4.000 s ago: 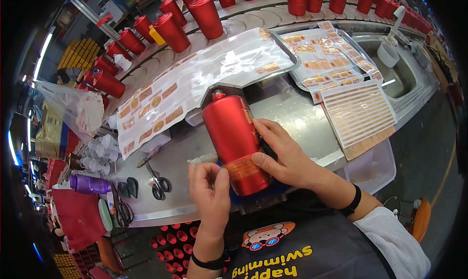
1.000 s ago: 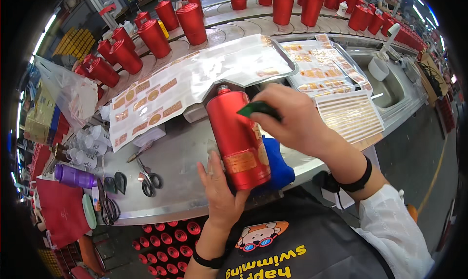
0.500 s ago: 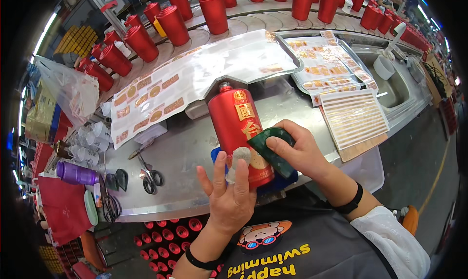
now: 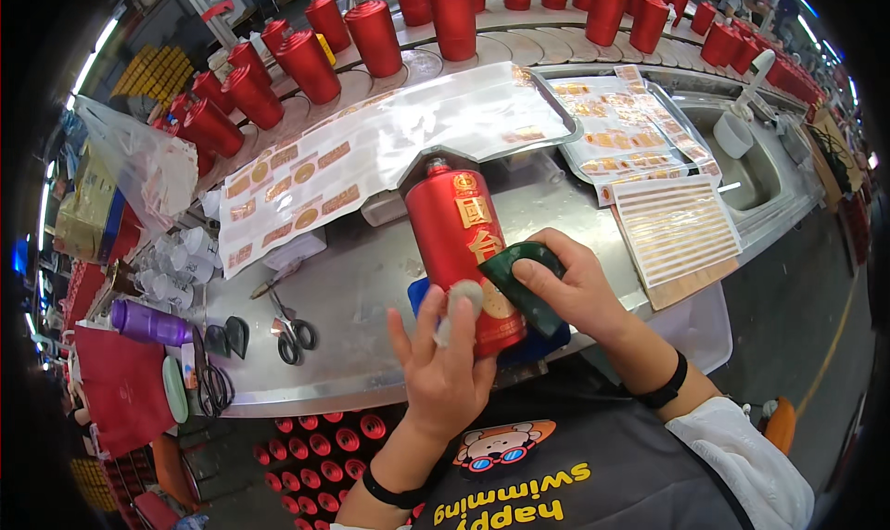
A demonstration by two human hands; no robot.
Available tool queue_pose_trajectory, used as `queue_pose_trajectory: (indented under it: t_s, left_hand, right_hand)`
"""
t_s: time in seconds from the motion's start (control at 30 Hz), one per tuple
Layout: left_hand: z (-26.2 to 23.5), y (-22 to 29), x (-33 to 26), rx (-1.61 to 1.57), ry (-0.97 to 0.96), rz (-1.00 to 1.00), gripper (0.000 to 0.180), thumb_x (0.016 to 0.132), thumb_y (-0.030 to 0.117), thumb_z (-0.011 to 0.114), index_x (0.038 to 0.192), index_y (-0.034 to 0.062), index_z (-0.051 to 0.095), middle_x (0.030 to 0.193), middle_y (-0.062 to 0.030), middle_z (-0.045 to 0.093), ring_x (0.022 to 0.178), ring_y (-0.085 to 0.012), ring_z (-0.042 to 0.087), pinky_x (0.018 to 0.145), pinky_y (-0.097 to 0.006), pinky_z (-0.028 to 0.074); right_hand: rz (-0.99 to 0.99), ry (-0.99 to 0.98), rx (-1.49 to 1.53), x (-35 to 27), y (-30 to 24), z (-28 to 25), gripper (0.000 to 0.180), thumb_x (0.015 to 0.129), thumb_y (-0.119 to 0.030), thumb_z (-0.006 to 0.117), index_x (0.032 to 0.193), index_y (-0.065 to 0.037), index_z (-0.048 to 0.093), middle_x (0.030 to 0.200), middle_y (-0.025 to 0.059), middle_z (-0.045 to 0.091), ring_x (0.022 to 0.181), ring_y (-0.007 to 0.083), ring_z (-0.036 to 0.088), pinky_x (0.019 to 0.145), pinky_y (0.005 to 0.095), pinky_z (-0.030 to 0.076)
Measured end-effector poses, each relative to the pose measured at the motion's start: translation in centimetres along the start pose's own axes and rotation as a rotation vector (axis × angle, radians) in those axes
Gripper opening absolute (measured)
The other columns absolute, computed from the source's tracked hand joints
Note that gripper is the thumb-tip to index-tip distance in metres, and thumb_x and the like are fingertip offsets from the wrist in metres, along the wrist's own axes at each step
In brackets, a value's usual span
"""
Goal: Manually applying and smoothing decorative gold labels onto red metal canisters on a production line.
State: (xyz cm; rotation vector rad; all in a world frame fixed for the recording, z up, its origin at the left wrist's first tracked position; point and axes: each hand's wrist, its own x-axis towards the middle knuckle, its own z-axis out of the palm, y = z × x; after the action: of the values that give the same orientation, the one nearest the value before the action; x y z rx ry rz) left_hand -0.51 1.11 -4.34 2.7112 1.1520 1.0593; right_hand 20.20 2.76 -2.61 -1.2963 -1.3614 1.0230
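A red bottle (image 4: 443, 229) with gold lettering lies tilted on a blue support (image 4: 545, 347) at the bench's front edge, its neck pointing away from me. My left hand (image 4: 447, 372) is open, fingers apart, at the bottle's lower left side. One of its fingers wears a greyish cloth cover (image 4: 465, 296) and rests against the bottle's lower front. Between the thumb and fingers of my right hand (image 4: 579, 284) is a dark green, smooth, curved scraper (image 4: 530, 294). The scraper's edge lies against the bottle's right side, just below the gold characters.
Behind the bottle, sticker sheets (image 4: 371, 145) cover a tray, with more sheets (image 4: 607, 127) to the right beside a sink (image 4: 756, 173). Scissors (image 4: 292, 331) and a purple bottle (image 4: 148, 323) lie left. Red bottles (image 4: 454, 20) line a conveyor (image 4: 501, 46) at the back.
The red bottles on the conveyor have shifted to the right. My left hand's covered finger has moved slightly on the bottle. The scraper stays in my right hand at about the same spot.
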Motion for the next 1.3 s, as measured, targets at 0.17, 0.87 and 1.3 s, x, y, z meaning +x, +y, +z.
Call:
queue_pose_trajectory:
  t_s: [0.17,0.87,1.3]
  left_hand:
    - [0.9,0.0,-1.5,-0.051,0.086,0.025,0.074,0.076,0.019,0.073,0.136,-0.0062,0.038,0.131,-0.0234,0.049,0.128,-0.0422,0.041,0.111,-0.059,0.015]
    - [0.6,-0.5,0.4,-0.025,-0.037,-0.144,0.085,0.082,0.042,0.070,0.140,-0.0070,0.030,0.139,-0.0236,0.043,0.127,-0.0395,0.043,0.110,-0.059,0.017]
    - [0.3,-1.3,-0.2,-0.166,-0.106,-0.228,0.093,0.085,0.052,0.064,0.143,-0.0083,0.022,0.147,-0.0265,0.030,0.136,-0.0403,0.031,0.112,-0.050,0.020]
  right_hand:
    - [-0.011,-0.005,-0.019,-0.1,0.1,-0.1,0.025,0.091,-0.023,0.065,0.100,-0.001,0.059,0.082,0.0013,0.061,0.075,0.0050,0.054,0.065,0.0219,0.046]
    - [0.040,0.048,0.292,-0.6,0.5,-1.3,0.020,0.092,-0.018,0.065,0.103,-0.002,0.058,0.086,-0.0019,0.062,0.076,0.0024,0.054,0.066,0.0188,0.045]
    - [-0.068,0.006,0.109,-0.3,0.1,-3.1,0.027,0.092,-0.016,0.064,0.114,-0.002,0.058,0.097,0.0020,0.063,0.087,0.0064,0.057,0.076,0.0223,0.047]
